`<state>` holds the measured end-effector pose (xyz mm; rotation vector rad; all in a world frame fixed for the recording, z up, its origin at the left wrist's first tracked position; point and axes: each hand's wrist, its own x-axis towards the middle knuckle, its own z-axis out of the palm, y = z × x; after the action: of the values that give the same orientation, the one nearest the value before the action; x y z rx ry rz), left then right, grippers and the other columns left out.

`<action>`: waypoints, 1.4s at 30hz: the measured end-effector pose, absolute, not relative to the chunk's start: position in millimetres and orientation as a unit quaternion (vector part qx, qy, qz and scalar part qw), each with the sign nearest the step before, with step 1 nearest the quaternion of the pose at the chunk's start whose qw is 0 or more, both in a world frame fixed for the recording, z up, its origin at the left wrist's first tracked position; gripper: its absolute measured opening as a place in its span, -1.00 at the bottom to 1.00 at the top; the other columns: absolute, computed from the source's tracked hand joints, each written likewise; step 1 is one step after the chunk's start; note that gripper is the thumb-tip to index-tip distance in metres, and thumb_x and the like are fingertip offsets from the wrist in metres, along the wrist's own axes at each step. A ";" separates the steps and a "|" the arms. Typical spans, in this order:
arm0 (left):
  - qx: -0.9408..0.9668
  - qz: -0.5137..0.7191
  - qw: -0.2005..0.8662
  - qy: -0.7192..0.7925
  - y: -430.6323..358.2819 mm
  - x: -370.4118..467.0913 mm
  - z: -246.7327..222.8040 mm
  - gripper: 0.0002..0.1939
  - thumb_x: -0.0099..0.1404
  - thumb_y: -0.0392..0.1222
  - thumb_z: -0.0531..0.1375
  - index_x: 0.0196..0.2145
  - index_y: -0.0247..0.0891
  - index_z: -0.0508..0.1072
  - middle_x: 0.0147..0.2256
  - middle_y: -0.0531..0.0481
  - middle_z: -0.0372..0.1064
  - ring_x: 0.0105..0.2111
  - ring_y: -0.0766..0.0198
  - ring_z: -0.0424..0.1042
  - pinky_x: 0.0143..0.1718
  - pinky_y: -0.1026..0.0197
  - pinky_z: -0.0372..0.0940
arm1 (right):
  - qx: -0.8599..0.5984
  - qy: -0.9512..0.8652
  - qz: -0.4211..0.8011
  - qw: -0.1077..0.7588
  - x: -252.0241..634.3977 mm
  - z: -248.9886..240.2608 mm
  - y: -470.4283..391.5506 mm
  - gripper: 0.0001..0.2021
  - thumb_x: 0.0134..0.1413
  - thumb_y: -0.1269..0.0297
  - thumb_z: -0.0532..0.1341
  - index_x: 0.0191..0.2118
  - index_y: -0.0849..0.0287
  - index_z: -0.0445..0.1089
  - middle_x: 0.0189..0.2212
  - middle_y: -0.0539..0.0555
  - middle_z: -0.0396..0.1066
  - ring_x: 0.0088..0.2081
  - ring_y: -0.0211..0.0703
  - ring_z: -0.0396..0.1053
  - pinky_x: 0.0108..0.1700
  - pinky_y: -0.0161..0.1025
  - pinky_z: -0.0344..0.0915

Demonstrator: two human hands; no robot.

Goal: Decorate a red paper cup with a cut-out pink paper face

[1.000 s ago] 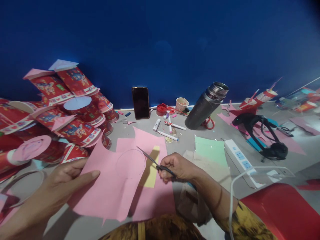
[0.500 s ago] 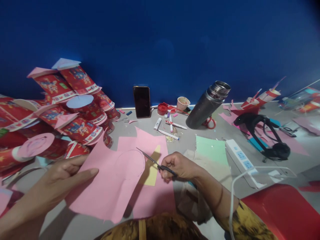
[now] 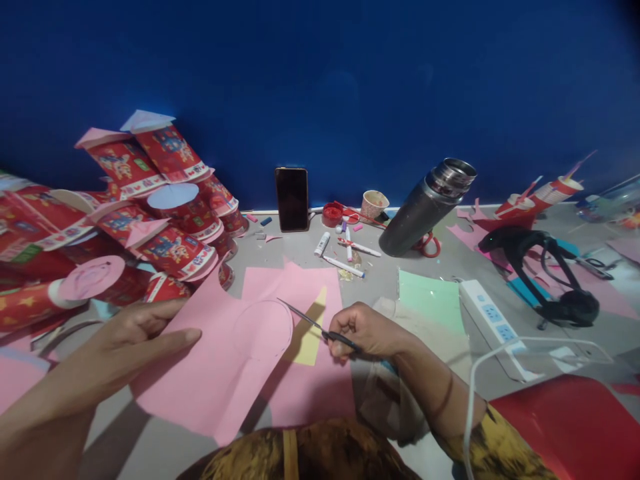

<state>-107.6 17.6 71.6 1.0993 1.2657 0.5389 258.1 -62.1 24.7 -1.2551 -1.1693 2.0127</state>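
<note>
Grey table (image 3: pixel 440 263); left hand (image 3: pixel 133 340) grip pinches pink paper (image 3: pixel 225 367), right hand (image 3: pixel 365 330) grip holds scissors (image 3: pixel 315 325); cup print unreadable.

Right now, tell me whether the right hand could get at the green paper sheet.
Probably yes. The right hand lies just left of the green paper sheet, with only bare paper between them. But its fingers grip the scissors, which it would likely have to drop first.

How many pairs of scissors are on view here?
2, maybe more. One pair of scissors is in the right hand beside the pink paper; a red-handled pair lies partly hidden behind the flask.
</note>
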 end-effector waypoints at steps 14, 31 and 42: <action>0.502 0.150 0.668 0.529 21.7 -97.6 77.6 -0.49 -0.19 -0.35 0.46 -0.17 -0.21 0.73 -0.33 -0.17 0.68 -0.45 -0.14 0.67 -0.49 0.03 0.57 | -0.434 -0.447 0.748 0.227 261.3 21.4 -63.9 -0.37 -0.36 -0.23 0.59 -0.39 0.27 0.53 -0.56 0.02 0.49 -0.52 -0.27 0.42 -0.45 -0.36 0.29; 0.512 0.129 0.665 0.528 24.9 -97.6 86.8 -0.49 -0.16 -0.28 0.49 -0.15 -0.26 0.71 -0.35 -0.15 0.68 -0.43 -0.18 0.68 -0.50 0.02 0.56 | -0.442 -0.443 0.752 0.209 261.7 25.2 -64.6 -0.44 -0.33 -0.16 0.60 -0.40 0.27 0.55 -0.54 0.03 0.53 -0.52 -0.28 0.43 -0.42 -0.34 0.34; 0.349 0.177 0.698 0.600 28.8 -84.0 96.6 -0.47 -0.11 -0.23 0.49 -0.10 -0.29 0.66 -0.49 -0.10 0.61 -0.60 -0.08 0.57 -0.68 -0.01 0.43 | -0.443 -0.443 0.754 0.196 262.8 26.6 -64.9 -0.44 -0.35 -0.14 0.61 -0.39 0.26 0.56 -0.51 0.01 0.54 -0.51 -0.28 0.44 -0.42 -0.36 0.35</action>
<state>-84.0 28.8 96.6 0.7777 1.3370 0.3948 262.8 -64.9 26.6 -1.2400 -1.2408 2.1130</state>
